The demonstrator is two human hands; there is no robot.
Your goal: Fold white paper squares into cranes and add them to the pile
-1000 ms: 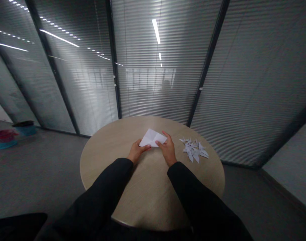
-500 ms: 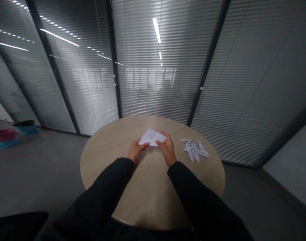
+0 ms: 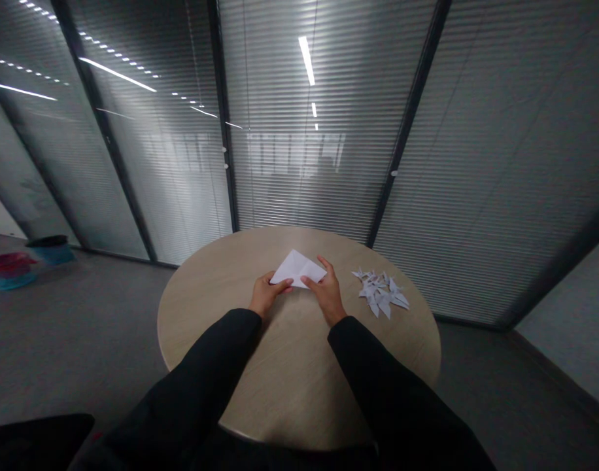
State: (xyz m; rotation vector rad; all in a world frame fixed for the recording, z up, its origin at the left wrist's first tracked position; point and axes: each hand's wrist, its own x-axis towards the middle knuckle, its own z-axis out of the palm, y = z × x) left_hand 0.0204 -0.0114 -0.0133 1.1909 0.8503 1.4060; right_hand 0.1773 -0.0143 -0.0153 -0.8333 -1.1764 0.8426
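My left grip [image 3: 267, 293] and right grip [image 3: 327, 291] close on the near edges of a creased white paper [image 3: 297, 268], held flat and steady on the round table [image 3: 299, 392], left of a pile of paper cranes [image 3: 379, 292].

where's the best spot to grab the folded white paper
Best taken at its two side corners, from left and right, where the left hand and right hand sit: the folded white paper lies flat, and those pointed corners seem easiest to pinch.

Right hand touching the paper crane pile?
No, the right hand holds a folded white paper sheet, apart from the pile of white paper cranes.
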